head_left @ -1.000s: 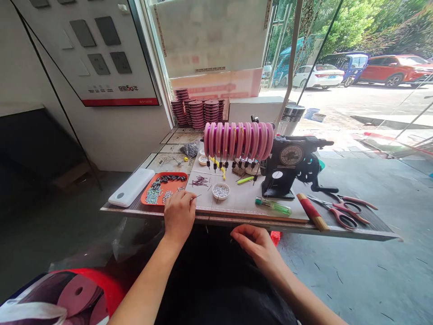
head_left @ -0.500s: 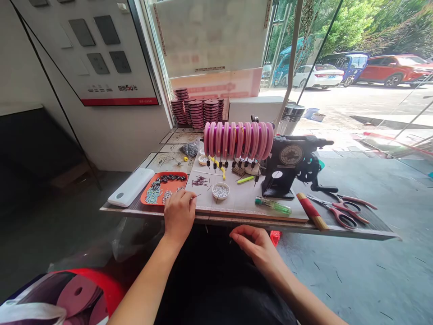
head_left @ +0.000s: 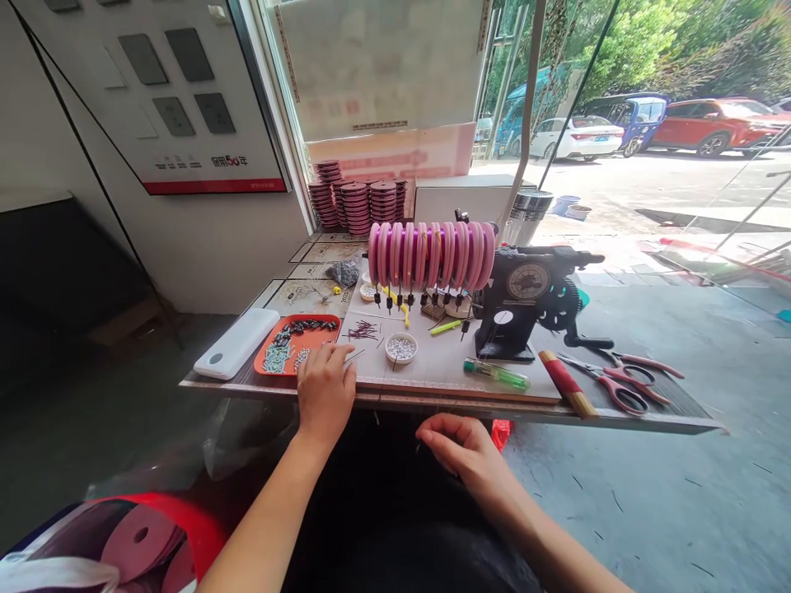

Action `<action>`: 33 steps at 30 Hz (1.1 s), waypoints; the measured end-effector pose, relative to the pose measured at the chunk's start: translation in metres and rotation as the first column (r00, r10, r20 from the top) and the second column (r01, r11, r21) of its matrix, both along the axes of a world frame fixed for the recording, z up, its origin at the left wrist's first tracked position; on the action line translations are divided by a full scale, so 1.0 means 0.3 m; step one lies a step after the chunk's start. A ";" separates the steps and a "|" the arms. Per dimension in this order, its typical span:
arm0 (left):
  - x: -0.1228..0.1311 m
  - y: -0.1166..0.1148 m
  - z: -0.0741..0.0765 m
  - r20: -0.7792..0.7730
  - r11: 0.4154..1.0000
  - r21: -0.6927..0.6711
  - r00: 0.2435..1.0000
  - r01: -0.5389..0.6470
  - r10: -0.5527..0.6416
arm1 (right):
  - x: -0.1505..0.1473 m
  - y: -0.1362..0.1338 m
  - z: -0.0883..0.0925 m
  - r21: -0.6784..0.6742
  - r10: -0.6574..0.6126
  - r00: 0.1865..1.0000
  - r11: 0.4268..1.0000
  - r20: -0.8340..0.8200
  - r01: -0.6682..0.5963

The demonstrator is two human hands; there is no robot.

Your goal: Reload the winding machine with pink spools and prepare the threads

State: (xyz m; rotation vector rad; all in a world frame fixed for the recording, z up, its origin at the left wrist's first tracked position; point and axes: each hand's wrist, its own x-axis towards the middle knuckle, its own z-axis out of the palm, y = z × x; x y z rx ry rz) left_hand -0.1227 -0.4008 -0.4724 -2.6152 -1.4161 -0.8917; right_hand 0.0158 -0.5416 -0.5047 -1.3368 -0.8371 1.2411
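My left hand is at the board's front left corner, over the right edge of an orange tray. Its fingertips are drawn together beside a thin stick-like piece; whether they grip it is unclear. The tray holds small black parts, pale green pieces and silvery bits. Below the table edge, above the dark lap, my right hand is closed in a pinch; a tiny thing at its fingertips is too small to name. A white bowl of small silvery beads and thin dark red sticks lie beyond the left hand.
A black hand-cranked winder carries a row of pink discs. Along the front right are a green-capped tube, a red-and-tan stick and scissors. A white box sits left; pink spools are stacked behind.
The whole view has shifted slightly left. My left hand's fingers have moved a little at the tray's edge; my right hand keeps its pinch almost unmoved.
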 end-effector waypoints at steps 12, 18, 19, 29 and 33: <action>-0.034 -0.334 0.021 0.541 0.421 -0.745 0.838 0.517 -0.071 | -0.029 -0.035 0.025 0.057 0.039 0.981 0.998 -0.192 -0.029; -0.030 -0.330 -0.002 0.645 0.264 -0.761 0.735 0.593 0.207 | -0.038 -0.036 0.023 0.077 0.077 0.962 0.995 -0.261 -0.059; -0.029 -0.333 -0.002 0.650 0.248 -0.759 0.724 0.602 0.232 | -0.039 -0.035 0.020 0.075 0.079 0.960 0.995 -0.269 -0.060; -0.029 -0.372 0.026 0.565 0.558 -0.673 0.824 0.486 -0.036 | -0.040 -0.035 0.007 0.085 0.059 0.960 0.996 -0.274 -0.037; -0.033 -0.372 0.026 0.528 0.600 -0.648 0.845 0.468 -0.089 | -0.043 -0.035 0.011 0.093 0.059 0.968 0.995 -0.246 -0.037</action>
